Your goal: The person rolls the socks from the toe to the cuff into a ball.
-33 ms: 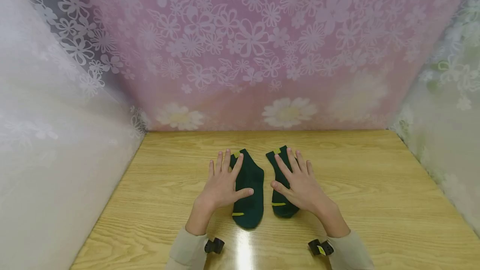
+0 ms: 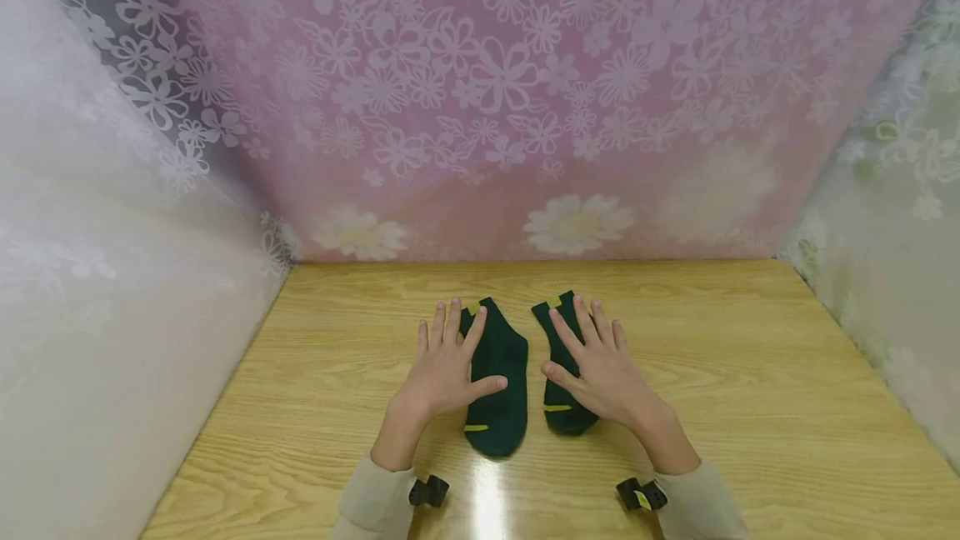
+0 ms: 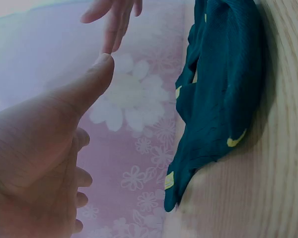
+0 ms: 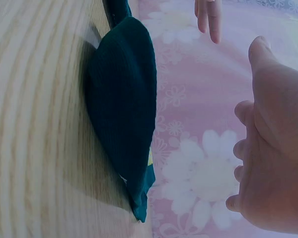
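Two dark green socks with yellow marks lie side by side on the wooden table, cuffs toward the back. Over the outer edge of the left sock [image 2: 501,407] hovers my left hand [image 2: 438,377], fingers spread and straight, palm down. My right hand [image 2: 607,377] is spread the same way above the right sock [image 2: 561,373], covering part of it. Both wrist views show a gap between each hand and the fabric. In the right wrist view the sock [image 4: 124,94] bulges up from the table; the left wrist view shows socks [image 3: 231,64] overlapping one another.
The wooden table [image 2: 322,440] runs back to a pink flowered cloth [image 2: 465,107]. Pale flowered cloths hang along the left [image 2: 112,315] and right [image 2: 885,215] sides. A small black camera [image 2: 429,492] sits at the left wrist, another [image 2: 641,494] at the right.
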{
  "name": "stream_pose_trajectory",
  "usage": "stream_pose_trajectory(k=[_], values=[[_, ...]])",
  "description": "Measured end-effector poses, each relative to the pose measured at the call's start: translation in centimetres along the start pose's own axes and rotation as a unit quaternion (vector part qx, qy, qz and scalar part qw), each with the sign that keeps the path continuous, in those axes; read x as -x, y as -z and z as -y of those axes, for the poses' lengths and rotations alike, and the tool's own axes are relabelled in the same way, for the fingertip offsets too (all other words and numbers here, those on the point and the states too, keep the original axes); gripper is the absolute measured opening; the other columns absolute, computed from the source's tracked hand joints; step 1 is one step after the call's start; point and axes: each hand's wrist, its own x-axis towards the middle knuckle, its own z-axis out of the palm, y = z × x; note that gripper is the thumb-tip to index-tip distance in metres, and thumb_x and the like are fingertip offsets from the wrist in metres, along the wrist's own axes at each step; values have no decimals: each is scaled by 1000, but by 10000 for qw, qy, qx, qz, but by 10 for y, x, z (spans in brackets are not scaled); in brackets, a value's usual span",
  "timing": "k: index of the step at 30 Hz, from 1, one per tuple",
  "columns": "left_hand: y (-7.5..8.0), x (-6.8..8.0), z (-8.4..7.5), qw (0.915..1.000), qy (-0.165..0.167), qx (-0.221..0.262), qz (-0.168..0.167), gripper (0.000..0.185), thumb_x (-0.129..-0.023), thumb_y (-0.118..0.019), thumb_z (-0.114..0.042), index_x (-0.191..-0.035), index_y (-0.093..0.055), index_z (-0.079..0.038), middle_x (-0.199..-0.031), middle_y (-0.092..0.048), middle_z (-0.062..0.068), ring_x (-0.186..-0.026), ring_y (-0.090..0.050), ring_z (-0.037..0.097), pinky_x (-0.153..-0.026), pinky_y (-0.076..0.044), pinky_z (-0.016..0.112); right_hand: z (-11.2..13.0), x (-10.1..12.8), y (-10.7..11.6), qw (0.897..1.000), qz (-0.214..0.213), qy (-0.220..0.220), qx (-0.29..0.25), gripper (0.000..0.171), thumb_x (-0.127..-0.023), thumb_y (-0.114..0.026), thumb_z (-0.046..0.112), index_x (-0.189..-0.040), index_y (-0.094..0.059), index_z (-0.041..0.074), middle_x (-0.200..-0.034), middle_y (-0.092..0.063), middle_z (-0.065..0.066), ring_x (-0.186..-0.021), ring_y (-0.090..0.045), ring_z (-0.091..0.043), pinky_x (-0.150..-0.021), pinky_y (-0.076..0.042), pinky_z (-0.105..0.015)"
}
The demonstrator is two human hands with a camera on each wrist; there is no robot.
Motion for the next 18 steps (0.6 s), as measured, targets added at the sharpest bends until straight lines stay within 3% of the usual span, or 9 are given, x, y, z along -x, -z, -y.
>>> stream_pose_trajectory(k=[18], values=[[-1, 2, 2, 9996, 45, -36, 285, 101, -89, -53, -72, -161, -3, -22, -165, 10, 18, -150, 13, 39, -117, 0, 64, 1, 2, -4, 9999, 11, 15, -98, 79, -99, -49, 57, -160, -18, 18, -165, 3, -19, -151, 6, -42, -112, -6, -72]])
